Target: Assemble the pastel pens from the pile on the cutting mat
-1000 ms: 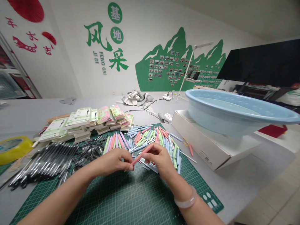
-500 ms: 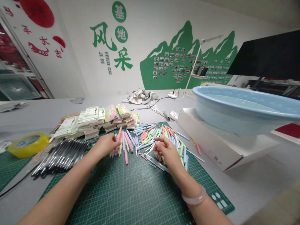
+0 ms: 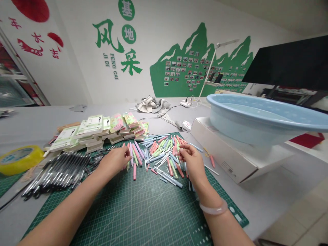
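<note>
**Hands among the pastel pen barrels**

Head view: the left hand [image 3: 114,162] rested palm down, fingers loosely curled, on the pile of pastel pen barrels [image 3: 159,152] spread over the green cutting mat [image 3: 143,212]. The right hand [image 3: 192,162] pinched a barrel at the pile's far edge. Black pens [image 3: 58,172] lay to the left.

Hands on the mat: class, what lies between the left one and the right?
Head view: between the left hand and the right hand, loose pastel pen barrels lie scattered on the green mat.
</note>
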Demonstrator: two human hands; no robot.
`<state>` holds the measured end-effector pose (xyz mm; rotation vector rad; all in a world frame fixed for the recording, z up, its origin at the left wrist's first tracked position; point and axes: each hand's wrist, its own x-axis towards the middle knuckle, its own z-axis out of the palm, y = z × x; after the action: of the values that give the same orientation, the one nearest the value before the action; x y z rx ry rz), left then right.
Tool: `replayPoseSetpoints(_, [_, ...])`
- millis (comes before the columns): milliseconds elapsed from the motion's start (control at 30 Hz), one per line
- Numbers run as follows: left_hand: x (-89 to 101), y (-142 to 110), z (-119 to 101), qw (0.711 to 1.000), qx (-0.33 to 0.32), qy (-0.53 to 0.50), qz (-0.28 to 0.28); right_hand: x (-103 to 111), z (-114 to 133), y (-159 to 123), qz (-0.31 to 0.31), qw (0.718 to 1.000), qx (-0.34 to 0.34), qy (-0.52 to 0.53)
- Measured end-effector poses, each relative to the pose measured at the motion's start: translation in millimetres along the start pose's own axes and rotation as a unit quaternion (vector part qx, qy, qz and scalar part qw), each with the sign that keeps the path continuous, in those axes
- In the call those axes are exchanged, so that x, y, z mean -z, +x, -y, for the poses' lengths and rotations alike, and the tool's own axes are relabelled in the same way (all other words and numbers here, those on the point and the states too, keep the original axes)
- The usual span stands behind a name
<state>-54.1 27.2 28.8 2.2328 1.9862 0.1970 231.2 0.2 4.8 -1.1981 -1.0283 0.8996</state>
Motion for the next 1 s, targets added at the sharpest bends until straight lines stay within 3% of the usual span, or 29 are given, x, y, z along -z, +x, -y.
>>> replayPoseSetpoints(133, [-8.5,-8.1,-11.6,0.996,-0.042,-0.016,0.077,2.4,-0.7,2.4,-0.006,1.0,-0.004,-0.005])
replayPoseSetpoints(367, [-24.0,-14.1,-27.3,0.997,-0.011,0.021,0.072,-2.6,-0.9,-1.5,0.018,1.0,-0.008,0.007])
replayPoseSetpoints(467, [-16.5,-14.4,-27.3,0.987,-0.034,-0.054,0.145,-3.8,0.8,-3.3,0.03,0.999,-0.015,0.001])
replayPoseSetpoints(567, [-4.1,-19.9,-32.7,0.932,-0.06,-0.245,0.26,-8.2,2.5,-8.7,0.104,0.995,-0.013,-0.005])
replayPoseSetpoints(700, [2.4,-28.6,-46.4,0.787,-0.07,-0.494,0.363,-20.2,3.8,-22.0,0.268,0.963,-0.037,0.017])
replayPoseSetpoints(767, [-0.4,-30.0,-51.1,0.742,-0.06,-0.55,0.379,-26.2,3.9,-28.5,0.331,0.94,-0.055,0.054])
replayPoseSetpoints(867, [-5.8,-29.5,-53.4,0.724,-0.058,-0.572,0.382,-31.3,5.0,-34.6,0.358,0.925,-0.081,0.097])
replayPoseSetpoints(1000, [-8.2,-28.7,-51.6,0.744,-0.08,-0.536,0.391,-29.6,6.0,-37.7,0.387,0.914,-0.098,0.065])
